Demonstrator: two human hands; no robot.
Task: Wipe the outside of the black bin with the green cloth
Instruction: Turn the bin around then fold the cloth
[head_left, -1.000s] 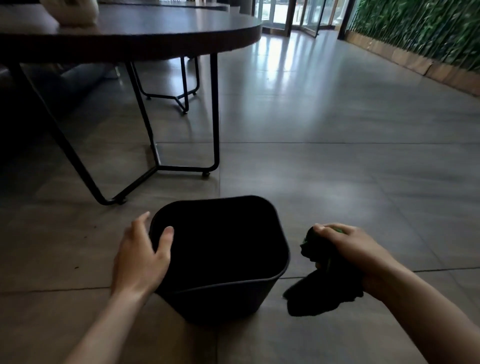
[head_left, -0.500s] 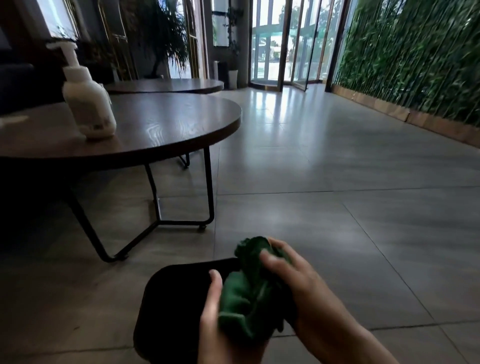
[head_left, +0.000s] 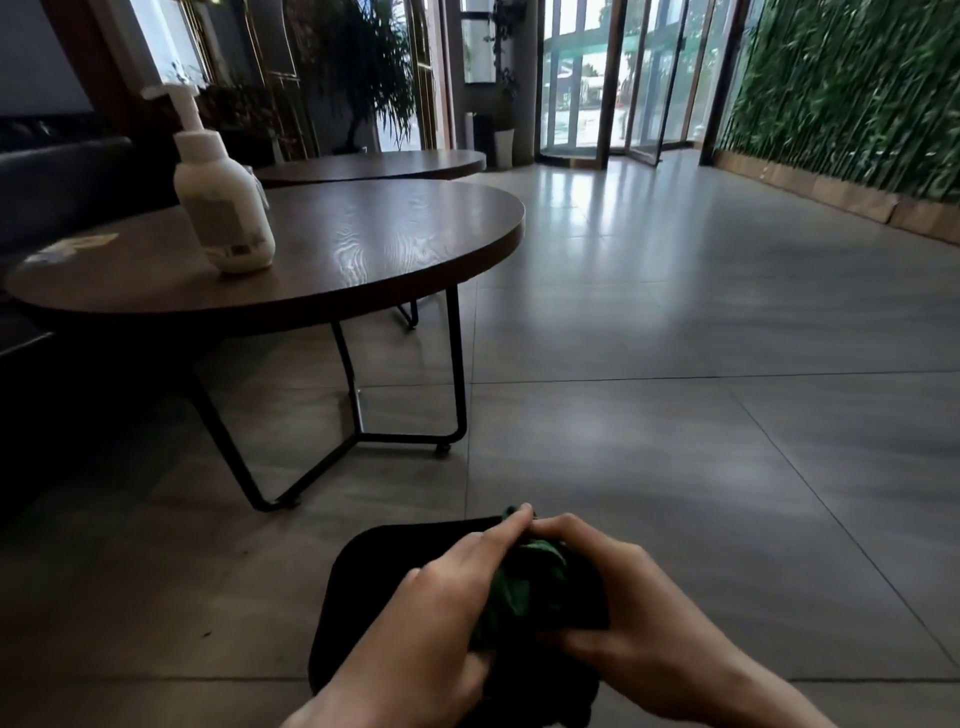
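Observation:
The black bin (head_left: 363, 592) stands on the tiled floor at the bottom centre, largely covered by my hands. The green cloth (head_left: 524, 582) is bunched up above the bin's opening, held between both hands. My left hand (head_left: 441, 597) grips the cloth from the left, fingers stretched over its top. From the right, my right hand (head_left: 618, 613) closes around the same bundle. A dark part of the cloth hangs below my hands.
A round wooden table (head_left: 363, 249) on black metal legs (head_left: 358, 415) stands to the upper left, with a white pump bottle (head_left: 221, 208) on it. A second round table (head_left: 374, 166) sits behind. Grey tiled floor stretches to the right toward a green plant wall (head_left: 841, 93).
My left hand left the bin's rim and joined my right hand on the cloth, now held over the bin. The view has tilted up, showing the table top and room.

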